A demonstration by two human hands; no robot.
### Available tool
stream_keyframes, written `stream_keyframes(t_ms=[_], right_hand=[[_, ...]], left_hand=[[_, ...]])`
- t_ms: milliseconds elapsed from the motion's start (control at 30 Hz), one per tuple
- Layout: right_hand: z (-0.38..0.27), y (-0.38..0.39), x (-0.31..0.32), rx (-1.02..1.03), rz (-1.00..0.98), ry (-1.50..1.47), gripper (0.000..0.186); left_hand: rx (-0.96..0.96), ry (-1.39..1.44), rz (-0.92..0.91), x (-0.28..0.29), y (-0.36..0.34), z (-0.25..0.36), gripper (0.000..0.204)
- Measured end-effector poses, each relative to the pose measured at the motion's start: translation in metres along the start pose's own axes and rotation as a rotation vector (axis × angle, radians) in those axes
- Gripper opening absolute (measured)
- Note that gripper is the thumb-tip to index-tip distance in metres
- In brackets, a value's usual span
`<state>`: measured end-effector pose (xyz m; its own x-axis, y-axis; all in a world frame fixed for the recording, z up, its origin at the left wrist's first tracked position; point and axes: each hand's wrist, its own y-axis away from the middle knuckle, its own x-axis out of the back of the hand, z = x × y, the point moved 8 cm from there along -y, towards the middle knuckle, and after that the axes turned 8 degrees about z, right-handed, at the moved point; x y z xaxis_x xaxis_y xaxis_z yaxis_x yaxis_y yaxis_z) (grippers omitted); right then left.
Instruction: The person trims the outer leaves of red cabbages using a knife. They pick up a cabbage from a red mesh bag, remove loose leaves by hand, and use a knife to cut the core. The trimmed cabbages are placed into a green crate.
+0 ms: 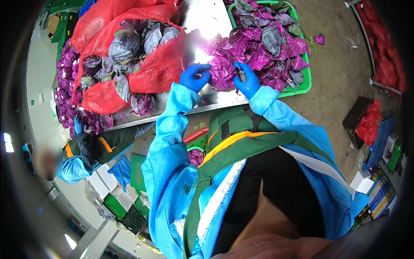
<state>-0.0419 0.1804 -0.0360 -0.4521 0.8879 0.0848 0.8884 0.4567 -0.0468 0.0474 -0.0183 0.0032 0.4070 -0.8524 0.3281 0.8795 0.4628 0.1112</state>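
Observation:
A trimmed red cabbage [222, 73] sits on the metal table [170, 107] between my hands. My left hand [196, 77], gloved in blue, curls its fingers and thumb against the left edge of the cabbage. On the other side, my right hand [247, 82], also in a blue glove, closes around what looks like a small knife [242, 76]. Only its brown handle shows clearly; the blade is hidden or too small to make out. Loose purple leaves [254, 47] fill a green crate [307, 82] just beyond my right hand.
Left of me, a red mesh sack [161, 73] lies torn open over several untrimmed cabbages [123, 45]. One cabbage [142, 104] rests by the table's near edge. Trimmed cabbages [64, 86] pile up farther left, where a co-worker's gloved hand [78, 125] reaches in. Red sacks [384, 47] stand far right.

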Motion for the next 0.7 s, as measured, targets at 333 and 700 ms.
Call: stream_keyframes(t_ms=[333, 700], right_hand=[[-0.004, 0.002, -0.003, 0.010, -0.091, 0.082, 0.055], [-0.010, 0.012, 0.001, 0.033, -0.030, -0.025, 0.051]], left_hand=[[-0.261, -0.274, 0.049, 0.004, 0.006, 0.046, 0.023], [0.186, 0.075, 0.024, 0.024, 0.000, 0.011, 0.040]])
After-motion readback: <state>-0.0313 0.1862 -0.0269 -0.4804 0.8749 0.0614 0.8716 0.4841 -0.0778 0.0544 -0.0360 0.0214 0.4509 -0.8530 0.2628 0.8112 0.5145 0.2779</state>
